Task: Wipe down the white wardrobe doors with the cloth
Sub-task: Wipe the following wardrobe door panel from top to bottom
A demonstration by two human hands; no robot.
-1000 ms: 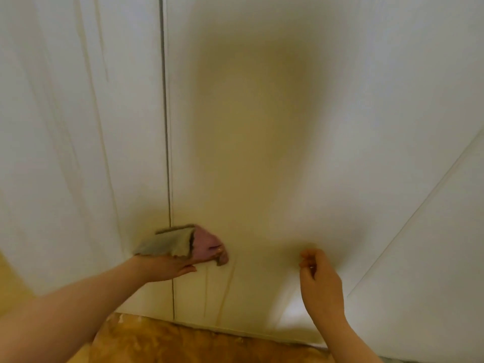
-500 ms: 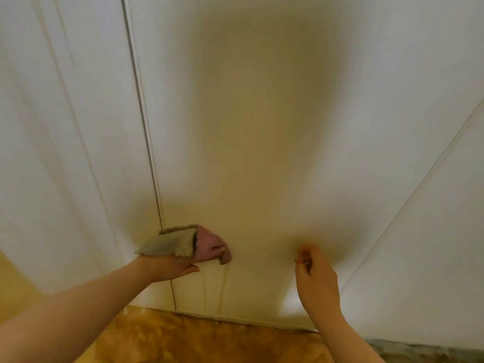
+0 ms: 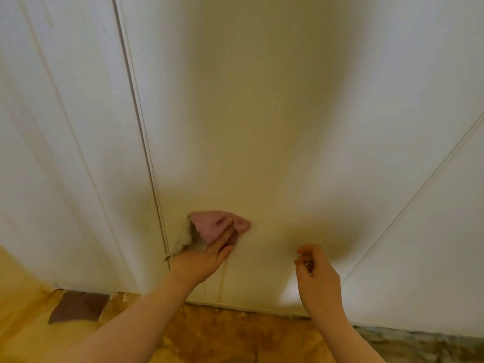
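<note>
Roughly, the wiping is sitting somewhere mid-job, judging by the surface. Person's left hand is pressing the cloth flat on the lower part of the middle door, just right of the seam w/ the left door. Its fingers are lying stretched over the pink side, thumb out, grey side bunching by the palm. Their right hand is hovering near the same door, apart from the cloth, fingers curling in to the thumb, nothing showing in it.

Two brownish drip streaks are running from below the cloth to the door's btm edge, so that strip is prob. needing a downward pass. Which areas are done, can't tell: the white panels aren't showing any wet sheen or clean/dirty line, and a big yellowish shadow is covering the middle door. Nothing is marking the right door as wiped, but that's a guess.

Door tops are getting cut off by the frame, also the far sides of the outer two. Whether the right hand's fingertips are touching the door, can't tell either. Below, the floor is looking blurry, mottled orange-brown w/ a dark patch at left; what that is, unclear.
</note>
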